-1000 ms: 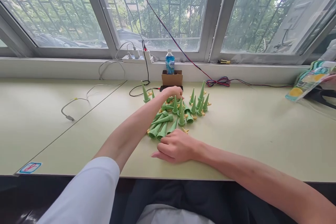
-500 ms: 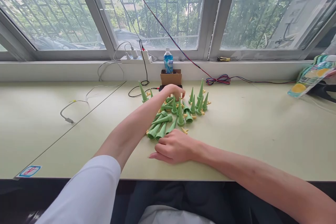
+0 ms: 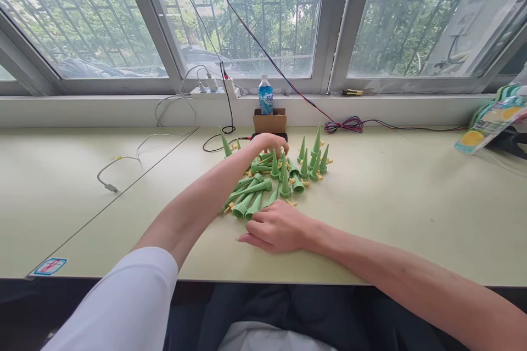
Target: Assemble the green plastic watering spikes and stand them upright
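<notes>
Green plastic plant watering spikes (image 3: 250, 186) with small yellow valves lie heaped in the middle of the table; several stand upright on their wide ends. My left hand (image 3: 275, 143) reaches over the back of the heap. Its fingers bend down among the spikes, and their tips and anything between them are hidden. My right hand (image 3: 275, 227) rests at the heap's front edge, fingers curled under and thumb pointing left. Whatever it may hold is hidden. A spike's open end (image 3: 251, 213) lies by its knuckles, and a yellow valve (image 3: 291, 203) lies just behind it.
Behind the heap stands a blue bottle (image 3: 265, 97) in a cardboard box (image 3: 269, 122). Several cables (image 3: 346, 124) run along the windowsill and table back. A white cable end (image 3: 110, 187) lies at left. Packaged items (image 3: 473, 140) sit at far right.
My left hand has shifted very slightly down over the back of the heap, and its forearm has moved left. My right hand stays in about the same place. The whole view has shifted slightly.
</notes>
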`<state>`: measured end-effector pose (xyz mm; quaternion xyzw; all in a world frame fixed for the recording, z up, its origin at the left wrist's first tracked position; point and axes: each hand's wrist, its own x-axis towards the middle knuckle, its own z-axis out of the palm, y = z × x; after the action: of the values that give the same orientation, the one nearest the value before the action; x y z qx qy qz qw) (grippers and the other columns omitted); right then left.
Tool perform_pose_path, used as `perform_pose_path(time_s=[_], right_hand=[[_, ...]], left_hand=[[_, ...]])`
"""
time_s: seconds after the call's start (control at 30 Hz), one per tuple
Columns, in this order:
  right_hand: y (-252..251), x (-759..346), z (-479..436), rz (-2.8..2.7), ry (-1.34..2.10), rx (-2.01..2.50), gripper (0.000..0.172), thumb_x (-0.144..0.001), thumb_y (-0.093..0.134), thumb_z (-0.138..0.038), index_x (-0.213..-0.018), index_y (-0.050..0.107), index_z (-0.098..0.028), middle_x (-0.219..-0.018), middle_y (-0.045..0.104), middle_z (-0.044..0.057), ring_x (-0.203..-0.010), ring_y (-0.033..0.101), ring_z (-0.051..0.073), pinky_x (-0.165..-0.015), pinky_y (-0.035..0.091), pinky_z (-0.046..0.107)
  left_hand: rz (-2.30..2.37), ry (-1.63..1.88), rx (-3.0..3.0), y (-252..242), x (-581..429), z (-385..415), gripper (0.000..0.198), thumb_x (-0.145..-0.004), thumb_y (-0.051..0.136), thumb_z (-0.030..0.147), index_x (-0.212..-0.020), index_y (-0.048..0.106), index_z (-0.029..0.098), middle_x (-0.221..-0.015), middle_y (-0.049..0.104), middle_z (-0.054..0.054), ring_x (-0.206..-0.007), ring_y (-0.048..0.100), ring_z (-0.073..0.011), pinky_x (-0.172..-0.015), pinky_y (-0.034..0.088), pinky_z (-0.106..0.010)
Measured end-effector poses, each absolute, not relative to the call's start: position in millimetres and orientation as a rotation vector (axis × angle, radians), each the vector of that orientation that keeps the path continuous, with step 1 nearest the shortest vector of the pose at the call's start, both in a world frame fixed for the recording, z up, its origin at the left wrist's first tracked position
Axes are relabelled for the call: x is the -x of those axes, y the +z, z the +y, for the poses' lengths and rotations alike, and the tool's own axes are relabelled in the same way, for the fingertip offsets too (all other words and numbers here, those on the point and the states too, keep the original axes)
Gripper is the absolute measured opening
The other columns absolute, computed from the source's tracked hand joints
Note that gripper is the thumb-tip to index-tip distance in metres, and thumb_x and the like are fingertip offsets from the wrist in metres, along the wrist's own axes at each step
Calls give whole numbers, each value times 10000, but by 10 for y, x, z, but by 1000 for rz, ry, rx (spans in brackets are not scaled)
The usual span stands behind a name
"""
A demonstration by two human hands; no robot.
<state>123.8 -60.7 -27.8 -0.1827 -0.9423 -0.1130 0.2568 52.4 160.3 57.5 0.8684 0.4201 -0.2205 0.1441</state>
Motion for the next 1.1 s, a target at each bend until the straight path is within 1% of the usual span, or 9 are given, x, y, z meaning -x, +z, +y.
perform_pose_path(time_s=[0.13, 0.27, 0.4, 0.63, 0.73, 0.93, 1.1], right_hand=[[-275, -1265, -602, -2557, -300, 528, 509, -1038, 311, -423, -664, 531, -158, -545, 535, 0, -436, 370, 76, -499, 133, 298], [-283, -1262, -606, -2575, -298, 519, 502, -1038, 317, -425, -672, 534, -157, -548, 534, 0, -438, 383, 76, -498, 139, 298], [-285, -1261, -611, -2575, -308, 500, 497, -1037, 323, -422, -672, 535, -159, -543, 533, -3, -441, 381, 77, -497, 146, 294], [-288, -1285, -607, -2532, -335, 487, 480, -1030, 349, -411, -661, 534, -167, -536, 524, -7, -446, 381, 87, -495, 154, 298], [-298, -1288, -599, -2542, -329, 489, 482, -1028, 355, -428, -662, 524, -163, -536, 519, -10, -442, 372, 78, -499, 145, 296], [-295, -1295, -597, -2553, -318, 489, 488, -1034, 334, -411, -658, 520, -160, -542, 514, -11, -443, 380, 78, -500, 139, 300], [-294, -1309, -595, -2539, -323, 473, 481, -1035, 329, -407, -665, 522, -167, -541, 521, -13, -447, 380, 84, -496, 142, 299]], left_hand=[[1188, -651, -2485, 581, -506, 1607, 530, -598, 641, 212, -1123, 697, 251, -1230, 617, -98, -951, 620, -253, -765, 552, -326], [1193, -675, -2475, 579, -495, 1613, 472, -615, 653, 254, -1082, 718, 244, -1152, 649, -92, -916, 629, -251, -762, 550, -341], [1194, -679, -2477, 595, -484, 1602, 504, -617, 696, 296, -1120, 711, 265, -1140, 658, -91, -932, 631, -254, -798, 541, -342], [1194, -690, -2454, 656, -441, 1528, 564, -620, 746, 403, -1170, 695, 290, -1062, 697, -78, -981, 612, -263, -857, 523, -357], [1195, -695, -2460, 685, -424, 1457, 611, -601, 758, 394, -1200, 678, 303, -1107, 690, -74, -990, 612, -264, -866, 523, -359], [1226, -756, -2463, 737, -422, 1339, 694, -586, 725, 277, -1272, 626, 299, -1320, 598, -86, -1010, 616, -278, -869, 529, -383], [1220, -731, -2412, 760, -420, 1316, 764, -603, 714, 291, -1351, 555, 324, -1396, 535, -93, -1050, 615, -278, -873, 528, -380]])
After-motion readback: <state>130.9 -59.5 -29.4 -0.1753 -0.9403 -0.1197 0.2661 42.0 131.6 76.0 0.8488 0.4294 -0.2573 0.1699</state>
